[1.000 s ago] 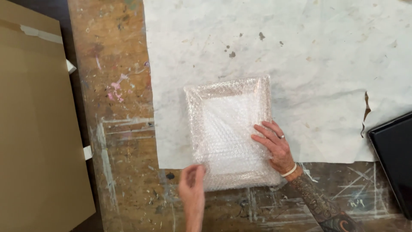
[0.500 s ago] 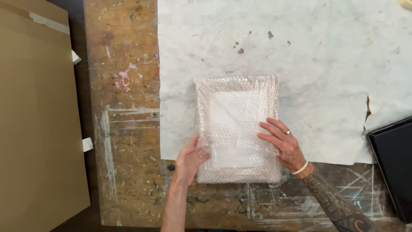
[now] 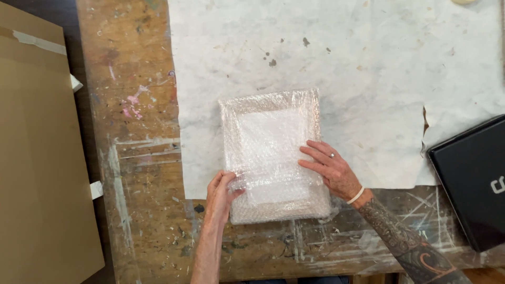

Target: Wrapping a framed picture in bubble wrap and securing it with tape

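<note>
A flat rectangular parcel wrapped in clear bubble wrap [image 3: 268,131] lies on a sheet of white paper [image 3: 368,68] spread over a paint-stained wooden workbench [image 3: 137,158]. My left hand [image 3: 221,192] rests on the parcel's near left edge, fingers curled onto the wrap. My right hand [image 3: 331,168] lies flat on the parcel's right side, fingers spread and pointing left, a ring on one finger and a white band at the wrist.
A large brown cardboard sheet [image 3: 37,158] with strips of tape leans along the left of the bench. A black flat box [image 3: 473,179] sits at the right edge, past a tear in the white paper.
My left hand has come up from the bench's near edge onto the parcel's lower left side. My right hand stays on the parcel. The view has shifted slightly.
</note>
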